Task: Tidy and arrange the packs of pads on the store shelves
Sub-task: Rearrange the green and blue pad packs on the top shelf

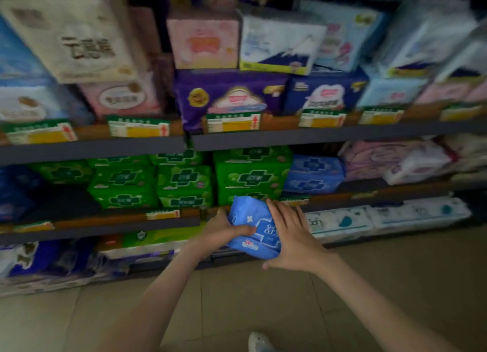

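At lower centre, the blue pack (254,227) is held just below the green packs (184,183). The left hand (224,230) grips its left edge, thumb curled over; the right hand (292,235) presses straight fingers against its right side.
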Motion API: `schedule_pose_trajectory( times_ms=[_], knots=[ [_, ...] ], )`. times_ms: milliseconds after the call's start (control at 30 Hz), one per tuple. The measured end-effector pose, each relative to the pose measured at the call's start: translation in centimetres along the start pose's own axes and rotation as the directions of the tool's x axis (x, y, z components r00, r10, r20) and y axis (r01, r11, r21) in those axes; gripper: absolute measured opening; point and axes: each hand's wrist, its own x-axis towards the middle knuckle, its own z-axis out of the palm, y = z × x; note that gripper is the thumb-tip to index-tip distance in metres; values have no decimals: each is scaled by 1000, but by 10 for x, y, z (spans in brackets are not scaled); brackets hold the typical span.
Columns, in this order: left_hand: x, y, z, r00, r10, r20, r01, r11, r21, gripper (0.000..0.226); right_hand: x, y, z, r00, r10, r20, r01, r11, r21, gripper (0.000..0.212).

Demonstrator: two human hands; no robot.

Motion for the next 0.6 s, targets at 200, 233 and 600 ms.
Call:
schedule_pose_trajectory(
  times_ms=[200, 233, 600],
  knots=[
    [5, 29, 26, 999, 40, 30, -39, 998, -40, 83, -9, 30, -11, 988, 40, -150, -31, 998, 58, 116],
    [2, 30, 25, 997, 64, 34, -62, 997, -55, 72, -8, 31, -14, 987, 28, -157, -19, 998, 59, 116],
    [-67, -39, -94, 958, -6, -285, -86, 947, -309, 85, 62, -94, 5, 983, -169, -67, 174, 982, 76, 133]
  ],
)
